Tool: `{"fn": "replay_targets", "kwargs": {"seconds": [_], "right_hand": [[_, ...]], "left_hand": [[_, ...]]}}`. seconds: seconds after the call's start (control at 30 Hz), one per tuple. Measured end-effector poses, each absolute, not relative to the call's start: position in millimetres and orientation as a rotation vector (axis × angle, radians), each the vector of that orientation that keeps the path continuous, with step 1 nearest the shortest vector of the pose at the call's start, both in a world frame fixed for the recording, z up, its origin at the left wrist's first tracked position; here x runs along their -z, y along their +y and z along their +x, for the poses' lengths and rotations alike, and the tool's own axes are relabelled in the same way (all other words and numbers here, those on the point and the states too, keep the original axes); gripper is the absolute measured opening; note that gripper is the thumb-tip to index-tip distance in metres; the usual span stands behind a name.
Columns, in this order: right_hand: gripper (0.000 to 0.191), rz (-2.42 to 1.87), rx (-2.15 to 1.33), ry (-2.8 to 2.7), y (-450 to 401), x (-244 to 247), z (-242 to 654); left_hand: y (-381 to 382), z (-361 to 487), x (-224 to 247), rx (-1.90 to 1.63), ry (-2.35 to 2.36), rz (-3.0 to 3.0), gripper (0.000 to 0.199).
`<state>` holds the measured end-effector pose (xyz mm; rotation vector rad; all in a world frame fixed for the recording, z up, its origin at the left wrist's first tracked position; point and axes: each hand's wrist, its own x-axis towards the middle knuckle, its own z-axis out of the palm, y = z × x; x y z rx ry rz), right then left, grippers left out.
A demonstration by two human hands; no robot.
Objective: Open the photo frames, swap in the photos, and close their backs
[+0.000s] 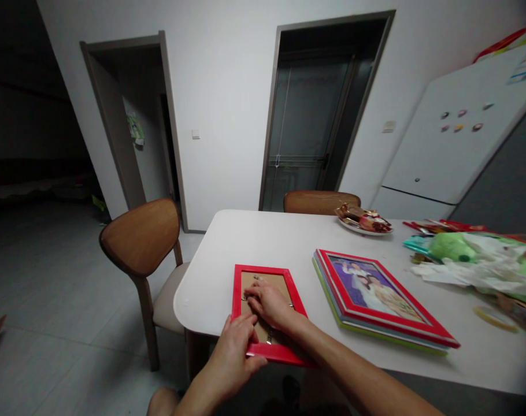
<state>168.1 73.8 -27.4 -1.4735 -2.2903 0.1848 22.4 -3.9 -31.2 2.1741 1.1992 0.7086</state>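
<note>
A red picture frame [239, 286] lies face down at the table's near edge, its brown backing board [274, 283] up. Small metal clips [269, 336] show around the board, and a metal hanger piece is near its far end. My left hand [234, 346] is closed on the frame's near left corner, fingers over the top and thumb at the near edge. Over the board, my right hand [271, 303] has its fingers bent and pressed together by the left-side clip. What its fingertips pinch, if anything, is hidden.
To the right lies a stack of photo frames [376, 289], a red one with a photo on top. Beyond are a plate of wrapped items [365, 221] and a heap of green and white packaging [475, 254]. Wooden chairs [145, 237] stand at the white table [254, 231].
</note>
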Motion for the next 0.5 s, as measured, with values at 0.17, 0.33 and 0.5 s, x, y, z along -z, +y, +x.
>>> {"fn": "replay_targets", "kwargs": {"seconds": [0.17, 0.33, 0.5], "right_hand": [[0.024, -1.766, -0.149, -2.080, 101, 31, 182], [0.024, -1.975, -0.144, -1.935, 118, 37, 185], [0.023, -2.052, -0.160, -1.877, 123, 33, 185]], "left_hand": [[-10, 19, 34, -0.692, 1.173, 2.158, 0.054], [-14, 21, 29, -0.656, 1.197, 2.186, 0.055], [-15, 18, 28, -0.635, 1.250, 2.240, 0.060]]}}
